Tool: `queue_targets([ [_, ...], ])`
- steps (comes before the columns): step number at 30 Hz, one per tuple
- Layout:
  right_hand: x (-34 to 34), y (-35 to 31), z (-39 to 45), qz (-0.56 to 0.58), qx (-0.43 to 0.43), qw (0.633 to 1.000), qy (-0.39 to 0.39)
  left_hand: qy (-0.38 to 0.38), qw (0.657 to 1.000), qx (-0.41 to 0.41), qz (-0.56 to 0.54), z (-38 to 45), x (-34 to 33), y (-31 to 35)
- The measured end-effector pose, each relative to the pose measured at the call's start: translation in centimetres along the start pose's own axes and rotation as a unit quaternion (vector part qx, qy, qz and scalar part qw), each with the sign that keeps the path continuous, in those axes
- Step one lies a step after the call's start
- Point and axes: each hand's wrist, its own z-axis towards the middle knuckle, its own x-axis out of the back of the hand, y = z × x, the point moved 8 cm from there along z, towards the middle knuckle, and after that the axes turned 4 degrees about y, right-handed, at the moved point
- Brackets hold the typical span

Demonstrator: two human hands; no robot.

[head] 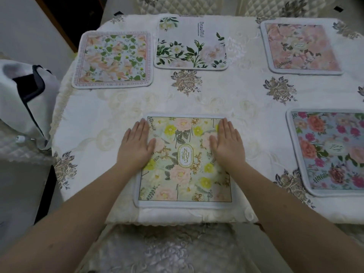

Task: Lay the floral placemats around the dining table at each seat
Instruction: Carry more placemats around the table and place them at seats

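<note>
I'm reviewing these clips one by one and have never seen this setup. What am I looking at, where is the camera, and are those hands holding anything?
There is no machine here: a person works with two bare hands, and the single picture comes from a camera worn on their head, looking forward and down. The left hand and right hand lie flat, fingers straight, pressing on the placemat with the GARDEN label nearest the person; nothing is gripped. It lies on a dining table under an embroidered white tablecloth. Four more floral placemats lie around: a peach and green one, one printed Beautiful, a pink one and a blue one with red flowers.
</note>
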Motion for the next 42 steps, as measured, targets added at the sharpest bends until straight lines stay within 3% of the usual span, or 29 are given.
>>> queue_targets([
  [3, 0.2, -0.6, -1.9, 0.04, -0.035, 0.999, -0.003, 0.028, 0.999, 0.032, 0.0, -2.1, 1.7, -0.2],
  [7, 0.4, -6.4, -5.8, 0.126, -0.002, 0.991, 0.038, 0.095, 0.991, -0.014, -0.095, -5.3, 3.5, 5.4],
  [10, 0.0, -9.4, -8.3, 0.138, 0.03, 0.989, 0.053, 0.077, 0.987, -0.034, -0.14, -7.4, 2.4, 9.0],
  [13, -1.7, -8.9, -10.3, 0.095, 0.043, 0.994, 0.022, 0.048, 0.992, -0.035, -0.113, -9.3, -0.6, 10.1],
  [18, -2.4, -6.0, -11.3, 0.008, 0.065, 0.998, 0.008, 0.006, 0.998, -0.057, -0.038, -11.0, -3.1, 8.5],
  [22, -1.7, -2.6, -10.9, -0.003, 0.038, 0.999, 0.0, -0.013, 0.997, -0.079, -0.017, -11.5, -3.0, 6.7],
  [30, -0.1, 1.5, -11.8, -0.005, -0.021, 0.999, -0.04, -0.066, 0.997, -0.049, -0.008, -13.0, -1.8, 0.7],
  [35, 1.9, -0.8, -12.9, -0.015, -0.026, 0.996, -0.087, -0.117, 0.992, -0.036, -0.01, -12.6, 1.7, 0.6],
  [38, 3.7, -4.2, -14.5, 0.002, -0.009, 0.993, -0.121, -0.096, 0.994, -0.053, -0.018, -13.4, 5.4, 1.7],
  [42, 6.8, -8.6, -17.2, -0.006, 0.032, 0.994, -0.106, -0.038, 0.993, -0.11, 0.02, -16.3, 9.7, 2.5],
])
